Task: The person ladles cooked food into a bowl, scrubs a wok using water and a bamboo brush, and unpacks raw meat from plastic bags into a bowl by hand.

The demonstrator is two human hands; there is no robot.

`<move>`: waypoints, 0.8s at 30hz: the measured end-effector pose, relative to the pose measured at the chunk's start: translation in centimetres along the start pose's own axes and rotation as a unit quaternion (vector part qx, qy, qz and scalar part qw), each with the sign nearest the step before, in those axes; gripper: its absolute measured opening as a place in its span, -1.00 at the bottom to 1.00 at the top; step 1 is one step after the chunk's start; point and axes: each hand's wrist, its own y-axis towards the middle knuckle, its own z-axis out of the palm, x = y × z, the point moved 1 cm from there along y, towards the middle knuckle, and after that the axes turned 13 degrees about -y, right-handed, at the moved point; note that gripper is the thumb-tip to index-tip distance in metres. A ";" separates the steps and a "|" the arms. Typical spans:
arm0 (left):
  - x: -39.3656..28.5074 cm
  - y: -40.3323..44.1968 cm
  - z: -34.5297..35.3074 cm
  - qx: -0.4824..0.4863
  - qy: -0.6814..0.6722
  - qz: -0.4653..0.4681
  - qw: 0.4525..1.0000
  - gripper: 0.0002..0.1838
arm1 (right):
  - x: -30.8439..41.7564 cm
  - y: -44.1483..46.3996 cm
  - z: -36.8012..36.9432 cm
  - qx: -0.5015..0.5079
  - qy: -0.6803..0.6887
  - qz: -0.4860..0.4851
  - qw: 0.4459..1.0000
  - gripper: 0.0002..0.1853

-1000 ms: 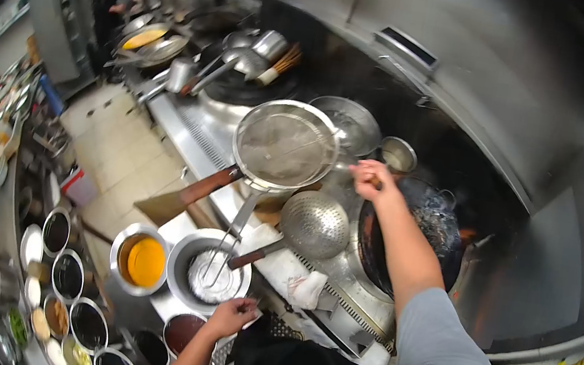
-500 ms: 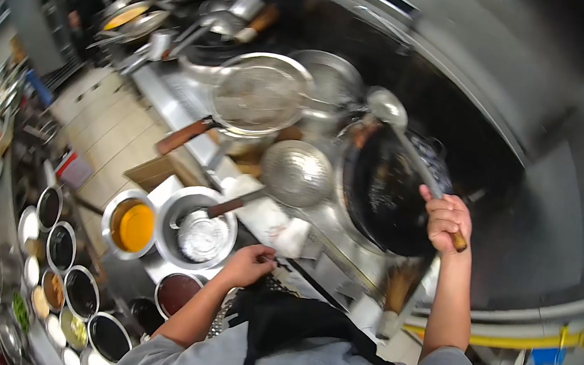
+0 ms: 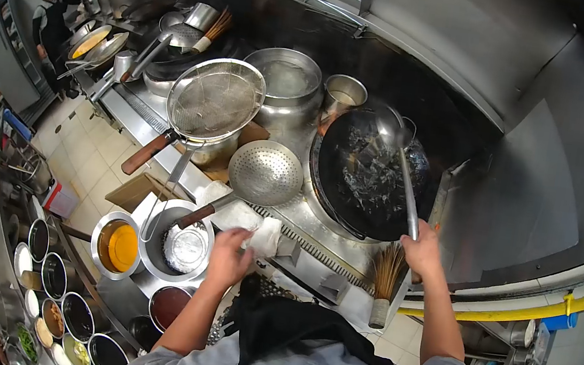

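Observation:
My right hand [image 3: 422, 252] is wrapped round the handle end of a long metal ladle [image 3: 406, 180]. The ladle's bowl is over the far side of a black wok [image 3: 338, 196], whose inside looks wet, glossy and rippled. With fingers apart and nothing in it, my left hand [image 3: 228, 257] hovers near a folded white cloth [image 3: 268, 234]. Just left of that hand stands a metal pot [image 3: 199, 268] with a wooden-handled tool resting across it. A perforated skimmer [image 3: 266, 172] lies beyond the cloth.
A mesh strainer [image 3: 215, 99] rests near a large metal pot [image 3: 282, 76]. A bamboo brush [image 3: 384, 285] stands in front of the wok. At left are a bowl of orange liquid [image 3: 122, 247] and several sauce containers [image 3: 78, 315]. A yellow pipe [image 3: 512, 315] runs along the right. Another person [image 3: 51, 25] stands far left.
The camera view has shifted. My left hand has lifted from near the apron towards the cloth, its fingers spreading. My right hand has lowered and moved slightly left with the ladle.

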 end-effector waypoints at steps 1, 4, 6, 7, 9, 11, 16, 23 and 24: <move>0.0 0.8 -1.4 -0.048 0.038 0.021 0.998 -0.62 | 1.5 0.0 1.4 -0.090 0.050 -0.050 0.993 -0.73; 1.7 2.8 -4.5 -0.059 0.241 0.012 0.969 -0.59 | 7.0 0.8 4.7 0.238 0.504 0.198 0.807 -0.79; 5.3 3.9 -4.7 -0.021 0.344 -0.024 0.938 -0.59 | 11.9 0.4 7.8 0.312 0.578 0.212 0.724 -0.81; 7.1 4.3 -4.6 -0.017 0.412 -0.033 0.910 -0.62 | 14.1 -0.1 10.5 0.301 0.566 0.221 0.735 -0.81; 7.2 5.6 -5.8 0.129 0.351 -0.155 0.914 -0.73 | 18.5 -1.3 15.7 0.275 0.529 0.244 0.765 -0.87; 6.5 5.5 -6.6 0.120 0.297 -0.059 0.945 -0.83 | 21.1 -2.2 22.2 0.244 0.459 0.215 0.827 -0.86; 6.1 5.9 -7.7 0.172 0.252 -0.105 0.947 -0.78 | 26.8 -3.4 29.9 0.204 0.397 0.269 0.853 -0.80; 6.7 5.2 -7.4 0.151 0.264 -0.097 0.948 -0.63 | 23.6 -3.7 28.0 0.383 0.227 0.053 0.894 -0.48; 6.0 5.6 -7.5 0.176 0.262 -0.148 0.937 -0.58 | 21.6 -4.2 26.5 0.326 0.236 -0.072 0.912 -0.51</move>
